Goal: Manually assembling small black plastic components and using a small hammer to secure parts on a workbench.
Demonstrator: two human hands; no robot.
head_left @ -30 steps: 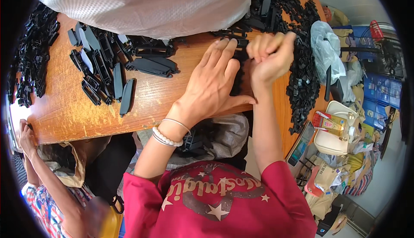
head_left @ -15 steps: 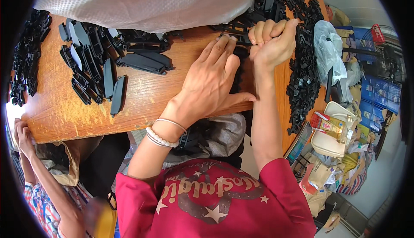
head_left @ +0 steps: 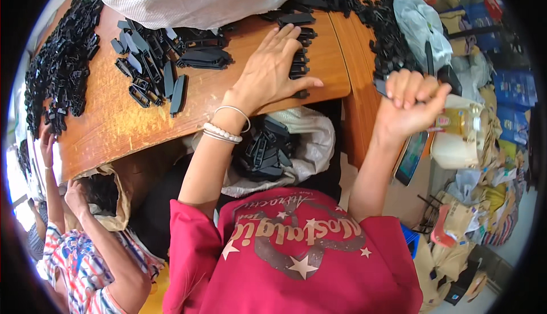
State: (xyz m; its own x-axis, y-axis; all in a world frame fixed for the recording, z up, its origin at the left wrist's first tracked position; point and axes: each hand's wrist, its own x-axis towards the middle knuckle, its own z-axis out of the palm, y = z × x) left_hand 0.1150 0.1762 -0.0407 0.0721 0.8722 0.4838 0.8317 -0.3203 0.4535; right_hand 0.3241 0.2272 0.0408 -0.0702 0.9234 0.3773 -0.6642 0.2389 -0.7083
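- Just right of the frame's upper middle, a row of black parts lies on the wooden table, near its front edge.
- The left hand rests along the row's left side, palm down, fingers stretched forward, thumb spread wide beneath; no grip shows.
- At right of centre, the right hand is raised apart from the row, its fingers curled into a fist. A dark piece shows beside them; whether they grip it, I cannot tell.
- The step in hand looks like steadying and lining up the row.
- The next move on it probably calls for keeping the left palm steady and bringing the right hand in without knocking the parts askew.
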